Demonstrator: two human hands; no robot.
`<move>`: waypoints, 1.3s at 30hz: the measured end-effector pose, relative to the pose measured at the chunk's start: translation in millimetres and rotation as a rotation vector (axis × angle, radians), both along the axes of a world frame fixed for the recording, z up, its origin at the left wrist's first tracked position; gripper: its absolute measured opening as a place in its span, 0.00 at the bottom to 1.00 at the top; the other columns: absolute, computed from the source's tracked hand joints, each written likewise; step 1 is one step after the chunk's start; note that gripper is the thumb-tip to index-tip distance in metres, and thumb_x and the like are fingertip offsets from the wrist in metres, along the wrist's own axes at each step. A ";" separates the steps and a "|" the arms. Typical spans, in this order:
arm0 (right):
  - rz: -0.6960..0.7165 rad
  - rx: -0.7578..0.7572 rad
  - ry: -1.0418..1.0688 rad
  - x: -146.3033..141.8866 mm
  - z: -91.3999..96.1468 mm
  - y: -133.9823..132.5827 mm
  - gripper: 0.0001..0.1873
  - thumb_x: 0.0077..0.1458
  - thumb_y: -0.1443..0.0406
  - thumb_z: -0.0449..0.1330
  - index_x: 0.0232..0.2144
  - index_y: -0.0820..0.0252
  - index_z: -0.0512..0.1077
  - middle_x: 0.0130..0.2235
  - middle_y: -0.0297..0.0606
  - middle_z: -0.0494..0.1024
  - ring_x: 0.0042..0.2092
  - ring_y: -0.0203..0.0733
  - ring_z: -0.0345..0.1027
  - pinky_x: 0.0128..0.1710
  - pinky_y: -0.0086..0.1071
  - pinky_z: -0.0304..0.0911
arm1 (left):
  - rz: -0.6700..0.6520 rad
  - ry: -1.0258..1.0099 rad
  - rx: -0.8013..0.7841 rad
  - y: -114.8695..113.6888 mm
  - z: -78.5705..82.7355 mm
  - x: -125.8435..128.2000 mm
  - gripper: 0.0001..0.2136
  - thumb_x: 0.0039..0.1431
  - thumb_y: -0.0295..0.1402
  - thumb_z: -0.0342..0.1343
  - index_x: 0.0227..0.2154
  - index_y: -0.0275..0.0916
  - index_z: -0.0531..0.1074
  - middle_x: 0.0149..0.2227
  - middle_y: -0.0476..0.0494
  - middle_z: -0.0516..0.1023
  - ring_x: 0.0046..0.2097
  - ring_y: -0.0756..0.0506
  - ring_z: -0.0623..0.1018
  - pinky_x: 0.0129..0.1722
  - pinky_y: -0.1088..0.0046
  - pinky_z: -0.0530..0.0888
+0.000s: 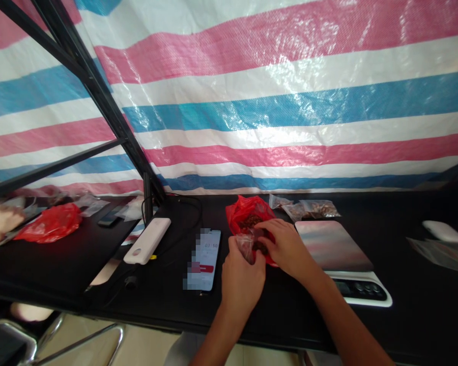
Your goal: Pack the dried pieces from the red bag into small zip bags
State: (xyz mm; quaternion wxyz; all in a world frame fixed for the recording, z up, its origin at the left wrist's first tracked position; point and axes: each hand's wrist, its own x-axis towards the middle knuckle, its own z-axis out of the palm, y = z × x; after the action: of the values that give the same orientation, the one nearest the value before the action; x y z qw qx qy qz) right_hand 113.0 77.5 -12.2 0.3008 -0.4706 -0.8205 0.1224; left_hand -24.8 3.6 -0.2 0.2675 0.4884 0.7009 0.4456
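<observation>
My left hand (241, 278) is closed around a small clear plastic bag (245, 246), holding it upright at the near side of a red plastic bag (233, 212). The red bag lies open, and small reddish-brown pieces (249, 221) show inside it. My right hand (288, 246) reaches across from the right with bent fingers drawn together, close to the clear bag's mouth and over the red bag. What its fingertips grip is too small and partly hidden to name. Right of that hand lies a kitchen scale (334, 246) with a flat plate and a button panel.
Filled clear packets (320, 208) lie behind the scale. A lit phone (208, 260), a white power bank (148, 241) and cables are on the left. Far right are a white rounded object (442, 231) and flat clear bags (442, 254). Another person's hand (2, 221) works beside a second red bag (51, 223).
</observation>
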 end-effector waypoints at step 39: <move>0.047 -0.219 0.187 9.9 0.3 -4.2 0.18 0.60 0.68 0.56 0.50 0.56 0.78 0.47 0.42 0.83 0.48 0.50 0.74 0.53 0.48 0.66 | 0.002 -0.639 0.267 23.0 -8.9 -16.2 0.12 0.50 0.35 0.66 0.31 0.40 0.68 0.30 0.54 0.71 0.31 0.51 0.72 0.34 0.76 0.69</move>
State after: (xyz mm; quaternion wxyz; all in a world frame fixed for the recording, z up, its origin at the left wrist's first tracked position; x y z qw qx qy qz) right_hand 122.9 73.4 -11.9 0.3197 -0.4678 -0.7815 0.2613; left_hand -41.0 26.6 -9.2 0.4069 0.3542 0.5179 0.6640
